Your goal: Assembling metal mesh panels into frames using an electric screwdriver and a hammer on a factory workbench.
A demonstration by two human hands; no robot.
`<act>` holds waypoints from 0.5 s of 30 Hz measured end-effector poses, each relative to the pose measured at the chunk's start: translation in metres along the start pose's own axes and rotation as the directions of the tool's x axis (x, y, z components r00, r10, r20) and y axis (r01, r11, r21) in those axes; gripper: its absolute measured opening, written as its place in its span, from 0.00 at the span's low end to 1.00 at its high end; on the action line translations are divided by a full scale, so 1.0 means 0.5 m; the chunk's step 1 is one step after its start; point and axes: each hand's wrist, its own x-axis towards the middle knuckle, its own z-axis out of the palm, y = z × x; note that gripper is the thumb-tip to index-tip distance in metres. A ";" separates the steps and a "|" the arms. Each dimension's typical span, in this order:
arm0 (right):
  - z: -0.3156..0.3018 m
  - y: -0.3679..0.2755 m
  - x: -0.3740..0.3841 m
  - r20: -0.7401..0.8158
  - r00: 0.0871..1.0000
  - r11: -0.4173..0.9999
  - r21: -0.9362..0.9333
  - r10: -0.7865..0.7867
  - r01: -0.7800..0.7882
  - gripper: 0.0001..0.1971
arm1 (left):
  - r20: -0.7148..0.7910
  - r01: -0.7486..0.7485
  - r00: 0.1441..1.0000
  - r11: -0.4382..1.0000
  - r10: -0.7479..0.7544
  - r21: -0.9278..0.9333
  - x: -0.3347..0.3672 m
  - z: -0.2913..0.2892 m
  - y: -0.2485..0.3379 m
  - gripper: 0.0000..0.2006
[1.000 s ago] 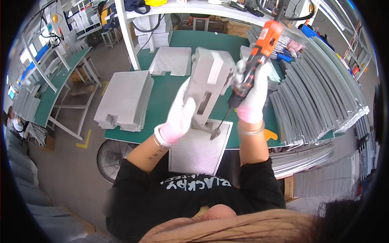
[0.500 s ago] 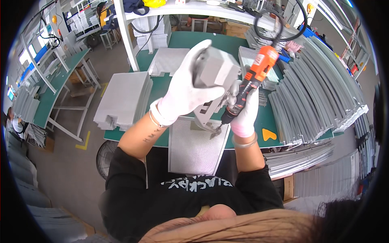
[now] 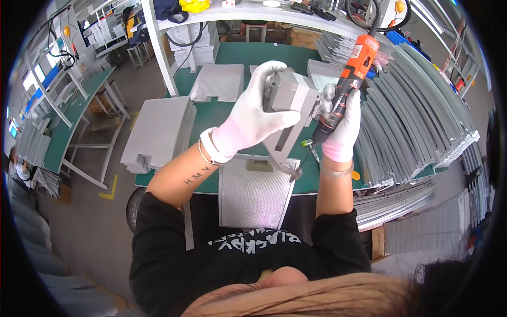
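Note:
My left hand [image 3: 240, 124], in a white glove, grips a grey box-shaped housing [image 3: 296, 95] with its fingers over the far side and the thumb in front. A slotted arm of the housing reaches down over a silver mesh panel [image 3: 253, 198] with a beige tab. My right hand [image 3: 343, 129], also gloved, is wrapped round an orange and black power screwdriver [image 3: 362, 58], nose pointing down and cable rising from its top. The driver is tilted, just right of the housing; its bit is hard to make out. A green-handled tool [image 3: 307, 143] lies on the table below it.
Curved stacks of grey metal panels [image 3: 417, 116] fill the table's right side. White panels [image 3: 158, 127] are piled at its left, with more [image 3: 217, 83] behind. An overhead shelf [image 3: 253, 16] spans the back. An orange piece [image 3: 356, 175] is beside my right wrist.
My right hand has moved right and slightly up with the power screwdriver, away from the housing's lower end. My left hand and the housing have shifted a little right. The green-handled tool has come into sight.

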 end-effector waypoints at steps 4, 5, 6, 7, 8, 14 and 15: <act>0.067 0.037 -0.048 -0.007 0.999 0.999 0.036 -0.031 0.031 0.32 | -0.079 -0.023 0.997 1.000 0.021 -0.021 0.043 -0.015 0.054 0.41; 0.070 0.039 -0.048 0.012 0.997 0.997 0.015 -0.076 0.076 0.30 | -0.089 -0.021 0.996 0.999 0.018 -0.029 0.035 -0.016 0.045 0.41; 0.066 0.028 -0.046 -0.052 0.997 0.998 0.010 -0.064 0.064 0.28 | -0.064 -0.037 0.997 0.999 0.037 -0.002 0.021 -0.015 0.031 0.41; 0.057 0.016 -0.038 -0.113 0.992 0.999 0.011 -0.049 0.051 0.26 | -0.040 -0.054 0.998 0.998 0.055 0.031 0.003 -0.015 0.016 0.41; 0.034 0.006 -0.016 0.015 0.999 0.997 0.076 -0.034 0.033 0.22 | -0.017 -0.020 1.000 1.000 0.020 -0.021 -0.027 -0.004 0.005 0.41; 0.022 0.023 -0.021 0.000 1.000 0.998 0.055 -0.024 0.024 0.22 | -0.063 -0.008 0.998 0.999 0.005 -0.037 -0.024 -0.004 0.002 0.42; 0.027 0.025 -0.031 0.000 1.000 0.998 0.056 -0.022 0.022 0.22 | -0.065 -0.007 0.998 0.999 0.004 -0.037 -0.019 -0.004 0.007 0.42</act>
